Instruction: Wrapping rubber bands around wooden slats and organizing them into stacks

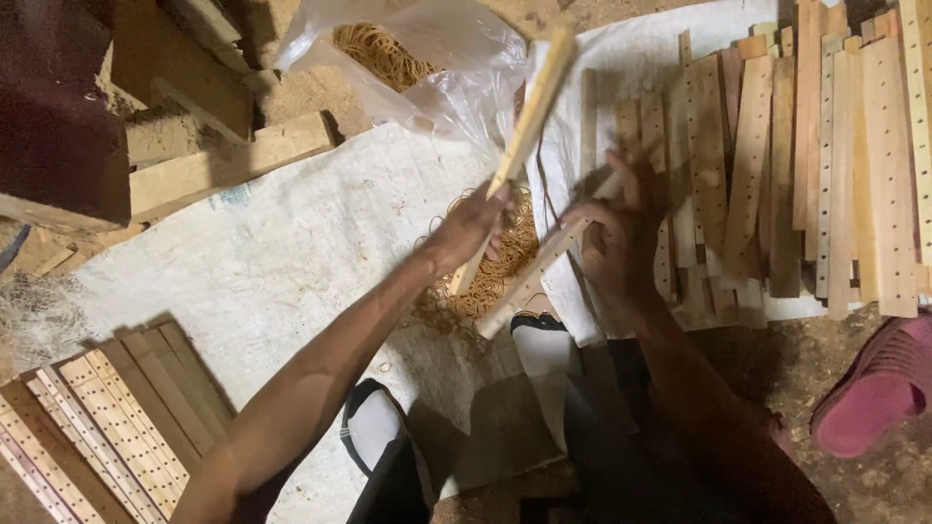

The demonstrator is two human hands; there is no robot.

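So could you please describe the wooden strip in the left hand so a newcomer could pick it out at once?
Start at the clear plastic bag of rubber bands at top centre. Just right of it, one pale wooden strip rises slanting from the left hand. Unlike the stacked strips lying flat at right, it stands raised in the air.

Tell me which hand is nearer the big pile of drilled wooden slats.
Right. The right hand, gripping a slat, reaches the edge of the slat pile. The left hand holds another slat farther off, above the rubber bands.
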